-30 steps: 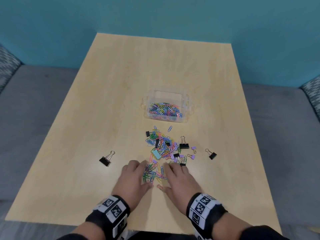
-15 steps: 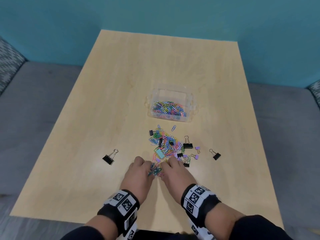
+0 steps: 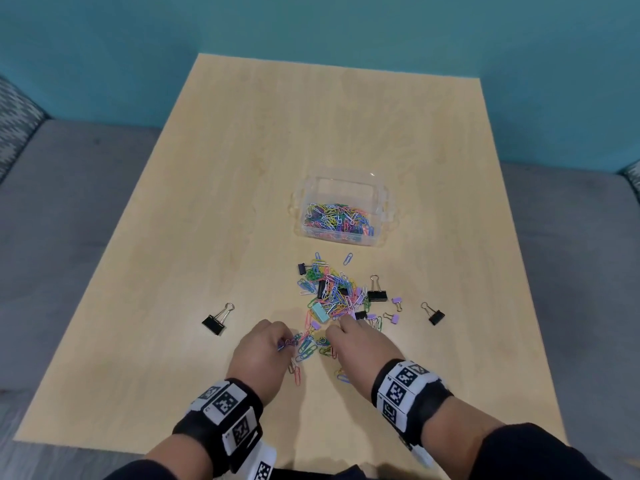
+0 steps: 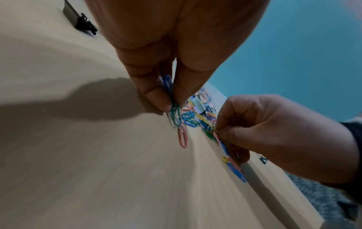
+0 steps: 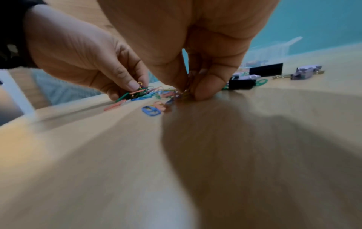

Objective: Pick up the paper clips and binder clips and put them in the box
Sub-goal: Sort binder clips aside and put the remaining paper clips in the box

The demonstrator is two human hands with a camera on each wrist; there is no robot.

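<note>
A pile of coloured paper clips (image 3: 332, 292) mixed with small black, lilac and mint binder clips lies in front of the clear plastic box (image 3: 384, 202), which holds many paper clips. My left hand (image 3: 263, 348) pinches a bunch of blue and green paper clips (image 4: 172, 99) at the pile's near edge. Close beside it, my right hand (image 3: 356, 344) pinches a few paper clips (image 5: 184, 93) against the table. Loose paper clips (image 3: 308, 348) lie between the two hands.
Black binder clips lie apart from the pile: one at the left (image 3: 216, 320), one at the right (image 3: 434, 315), one beside the pile (image 3: 376, 292). The wooden table (image 3: 242, 168) ends near my wrists; grey cushions flank it.
Both hands went from lying flat on the near clips to curled fingers that pinch bunches of paper clips. The clips between them were drawn together.
</note>
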